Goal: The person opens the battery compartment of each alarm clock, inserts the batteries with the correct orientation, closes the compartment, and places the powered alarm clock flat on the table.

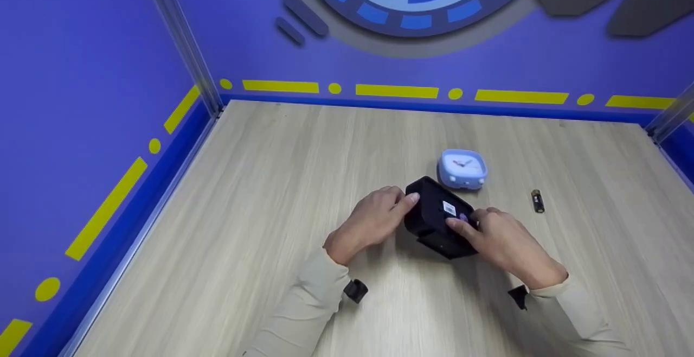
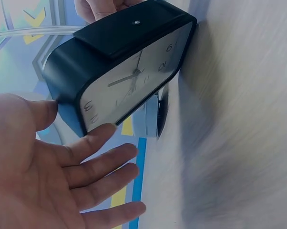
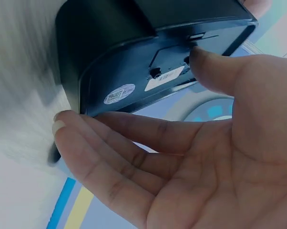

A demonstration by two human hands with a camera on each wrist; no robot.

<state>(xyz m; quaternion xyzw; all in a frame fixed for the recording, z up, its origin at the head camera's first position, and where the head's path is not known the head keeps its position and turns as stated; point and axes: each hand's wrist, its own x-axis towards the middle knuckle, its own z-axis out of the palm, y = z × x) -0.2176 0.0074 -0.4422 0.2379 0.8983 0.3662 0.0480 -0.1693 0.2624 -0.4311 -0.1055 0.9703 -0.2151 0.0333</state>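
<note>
A black desk clock [image 1: 431,213] is held tilted just over the table, its back towards the head view. My left hand [image 1: 377,216] pinches one end between thumb and index finger; the other fingers stretch free in the left wrist view. That view also shows the white clock face [image 2: 129,86], pointing downward. My right hand [image 1: 504,237] supports the opposite end with its fingers along the edge. Its thumb [image 3: 212,69] presses the back near the outlined battery cover [image 3: 174,55]. A white label [image 3: 165,78] and a round sticker [image 3: 119,94] lie below it.
A light-blue alarm clock [image 1: 463,168] lies face up just behind the black clock. One small black battery with a gold end [image 1: 537,201] rests to the right on the wooden table [image 1: 260,183]. Blue panels [image 1: 379,64] bound the back and left.
</note>
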